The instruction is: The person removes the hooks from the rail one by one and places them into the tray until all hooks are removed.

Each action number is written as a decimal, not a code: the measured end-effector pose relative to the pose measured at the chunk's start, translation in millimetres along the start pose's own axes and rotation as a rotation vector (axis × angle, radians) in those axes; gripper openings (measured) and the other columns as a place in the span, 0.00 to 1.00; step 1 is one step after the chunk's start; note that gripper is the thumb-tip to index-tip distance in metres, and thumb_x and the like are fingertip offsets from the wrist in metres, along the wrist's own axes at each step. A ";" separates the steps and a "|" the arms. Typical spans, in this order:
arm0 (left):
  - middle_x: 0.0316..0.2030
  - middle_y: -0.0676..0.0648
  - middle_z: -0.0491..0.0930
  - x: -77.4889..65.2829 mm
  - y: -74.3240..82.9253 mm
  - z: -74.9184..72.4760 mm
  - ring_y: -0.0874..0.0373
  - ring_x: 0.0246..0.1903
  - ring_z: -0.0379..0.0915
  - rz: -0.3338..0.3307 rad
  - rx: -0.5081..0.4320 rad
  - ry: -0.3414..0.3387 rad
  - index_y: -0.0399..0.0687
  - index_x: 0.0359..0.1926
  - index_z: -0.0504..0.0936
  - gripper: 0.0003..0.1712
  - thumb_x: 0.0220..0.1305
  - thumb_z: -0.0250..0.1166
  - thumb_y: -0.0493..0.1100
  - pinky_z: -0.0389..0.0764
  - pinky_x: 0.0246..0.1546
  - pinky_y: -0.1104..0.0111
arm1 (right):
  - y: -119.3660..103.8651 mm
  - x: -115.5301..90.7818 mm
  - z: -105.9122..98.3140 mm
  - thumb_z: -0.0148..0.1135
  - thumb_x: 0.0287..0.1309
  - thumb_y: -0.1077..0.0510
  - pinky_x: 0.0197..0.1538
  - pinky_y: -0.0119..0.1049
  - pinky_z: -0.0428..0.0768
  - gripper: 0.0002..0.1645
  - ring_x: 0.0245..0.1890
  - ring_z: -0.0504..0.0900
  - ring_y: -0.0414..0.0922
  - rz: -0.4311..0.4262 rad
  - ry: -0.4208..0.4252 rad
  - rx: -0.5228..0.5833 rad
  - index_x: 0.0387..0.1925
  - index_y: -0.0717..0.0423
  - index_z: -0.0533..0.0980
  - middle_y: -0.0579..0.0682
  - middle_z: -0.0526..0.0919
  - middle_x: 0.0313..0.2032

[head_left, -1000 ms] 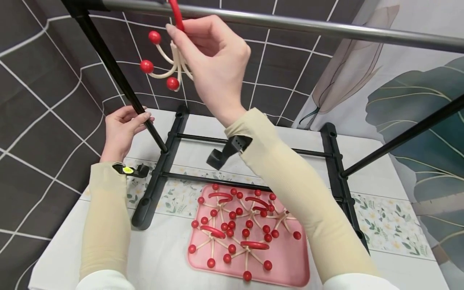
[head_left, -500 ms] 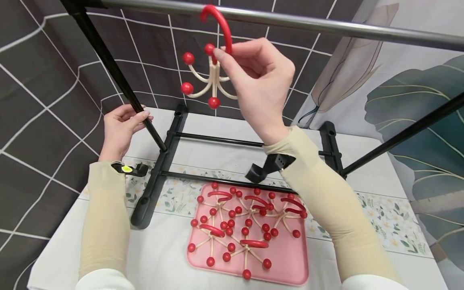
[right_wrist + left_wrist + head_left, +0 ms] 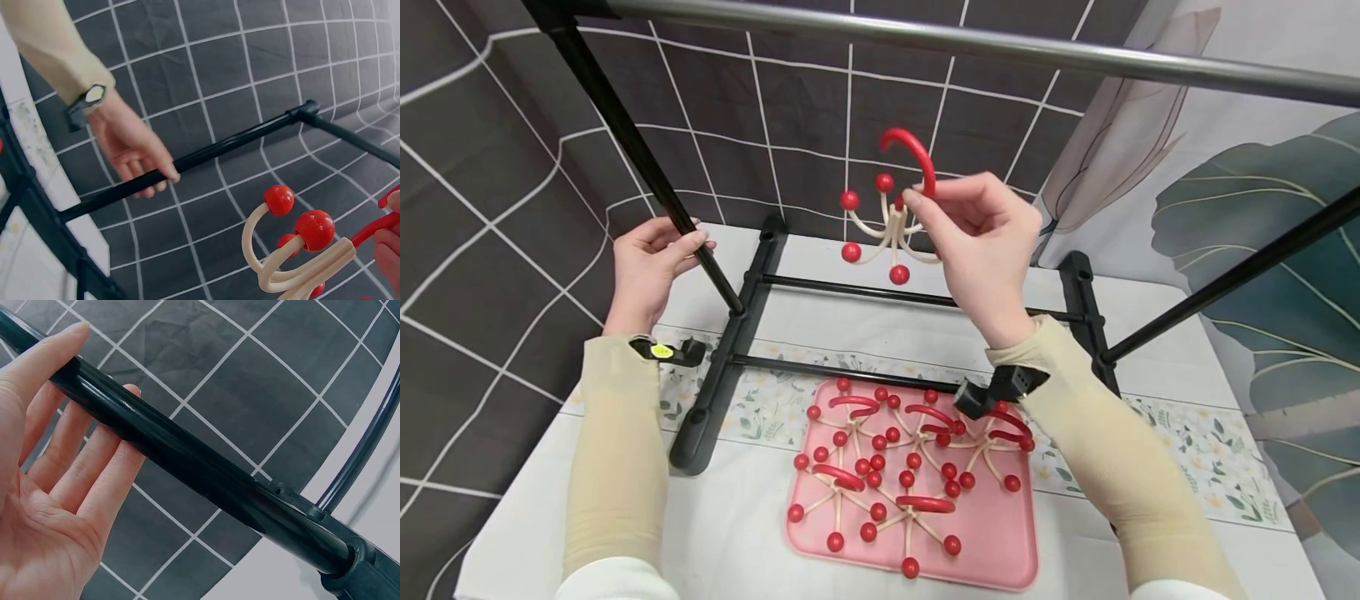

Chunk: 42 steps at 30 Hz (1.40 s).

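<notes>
My right hand (image 3: 988,250) pinches the red hook of a multi-arm hanger (image 3: 897,225), whose cream arms end in red balls. The hanger is upright in the air below the metal rail (image 3: 880,27), apart from it. In the right wrist view the cream arms (image 3: 331,256) show close up, with only fingertips of that hand at the edge. My left hand (image 3: 646,271) holds the rack's black upright pole (image 3: 181,465), thumb on one side and fingers on the other. On a pink tray (image 3: 992,533) lie several more such hangers (image 3: 925,504) with red hooks.
The rack's dark feet (image 3: 722,375) and two thin crossbars (image 3: 850,287) stand on a white table (image 3: 722,525). A second sloping pole (image 3: 1240,279) rises at the right. Dark checked cloth (image 3: 805,108) hangs behind, a leaf-printed curtain (image 3: 1285,233) at the right.
My right hand has brought the hanger down and to the right, away from the metal rail where its hook was at first. The left hand stays on the pole.
</notes>
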<state>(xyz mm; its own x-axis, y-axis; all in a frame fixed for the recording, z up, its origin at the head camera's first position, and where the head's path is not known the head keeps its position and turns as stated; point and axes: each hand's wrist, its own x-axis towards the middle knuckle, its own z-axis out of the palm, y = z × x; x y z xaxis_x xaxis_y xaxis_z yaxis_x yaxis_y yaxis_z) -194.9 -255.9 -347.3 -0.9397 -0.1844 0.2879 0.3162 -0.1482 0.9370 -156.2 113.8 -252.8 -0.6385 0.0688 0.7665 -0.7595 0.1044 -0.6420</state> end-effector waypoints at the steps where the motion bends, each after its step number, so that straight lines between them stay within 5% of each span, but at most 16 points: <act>1: 0.37 0.42 0.86 0.0 -0.3 0.0 0.54 0.35 0.88 0.000 -0.002 -0.001 0.33 0.46 0.87 0.13 0.59 0.75 0.30 0.86 0.41 0.69 | 1.4 -4.6 -3.0 0.76 0.57 0.65 0.23 0.32 0.78 0.09 0.29 0.87 0.47 0.019 -0.003 -0.015 0.39 0.65 0.86 0.52 0.89 0.36; 9: 0.37 0.42 0.85 0.2 -1.6 0.2 0.54 0.35 0.88 0.010 -0.008 -0.004 0.32 0.46 0.86 0.13 0.59 0.74 0.29 0.86 0.41 0.69 | 10.2 -38.1 -26.7 0.76 0.55 0.67 0.30 0.32 0.82 0.11 0.34 0.88 0.45 0.151 -0.012 -0.095 0.41 0.63 0.86 0.52 0.89 0.38; 23: 0.37 0.41 0.85 0.4 -4.6 0.8 0.53 0.35 0.87 0.020 -0.028 -0.011 0.30 0.45 0.86 0.13 0.59 0.73 0.28 0.86 0.41 0.69 | 13.1 -80.9 -67.7 0.75 0.54 0.70 0.42 0.34 0.87 0.10 0.38 0.89 0.48 0.206 -0.024 -0.127 0.40 0.67 0.85 0.58 0.88 0.38; 30: 0.37 0.41 0.85 0.7 -4.2 0.9 0.53 0.35 0.87 0.025 -0.021 -0.013 0.30 0.46 0.86 0.13 0.59 0.74 0.28 0.86 0.41 0.68 | 3.9 -103.3 -89.1 0.75 0.54 0.72 0.33 0.30 0.86 0.10 0.38 0.89 0.48 0.288 0.009 -0.161 0.39 0.68 0.85 0.59 0.88 0.38; 42: 0.36 0.41 0.85 0.9 -2.1 -0.1 0.53 0.35 0.88 0.018 -0.019 -0.004 0.30 0.45 0.86 0.13 0.59 0.74 0.29 0.87 0.41 0.68 | -14.0 -124.7 -125.5 0.66 0.45 0.87 0.34 0.29 0.86 0.12 0.34 0.90 0.46 0.280 0.078 0.119 0.35 0.83 0.77 0.60 0.88 0.35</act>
<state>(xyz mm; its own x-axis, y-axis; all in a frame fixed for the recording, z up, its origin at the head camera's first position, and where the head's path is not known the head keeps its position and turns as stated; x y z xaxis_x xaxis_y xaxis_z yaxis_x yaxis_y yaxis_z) -196.4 -255.9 -349.0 -0.9342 -0.1837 0.3057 0.3357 -0.1634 0.9277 -50.3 228.2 -337.7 -0.8170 0.1553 0.5553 -0.5675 -0.0459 -0.8221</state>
